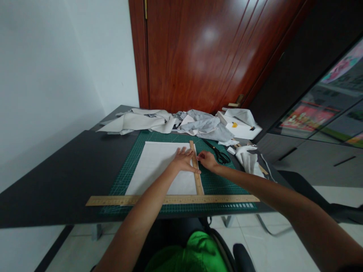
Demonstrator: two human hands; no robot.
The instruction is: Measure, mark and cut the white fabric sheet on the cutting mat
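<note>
A piece of white cloth (154,166) lies flat on the green cutting mat (127,170). Across its right side runs a short wooden ruler (198,183), roughly upright in the view. My left hand (181,160) rests on the cloth and this ruler, its fingers and thumb spread. Just right of the ruler, my right hand (207,160) is closed in a pinch at the cloth's right edge; whatever its fingertips hold is too small to make out. A long wooden ruler (181,199) lies crosswise along the cloth's near edge, partly under my left forearm.
Black scissors (221,154) lie on the mat beyond my right hand. Crumpled off-white cloth (144,119) and grey cloth (205,124) line the back of the dark table (70,162). A white box (241,128) and cloth scraps (249,160) sit at the right.
</note>
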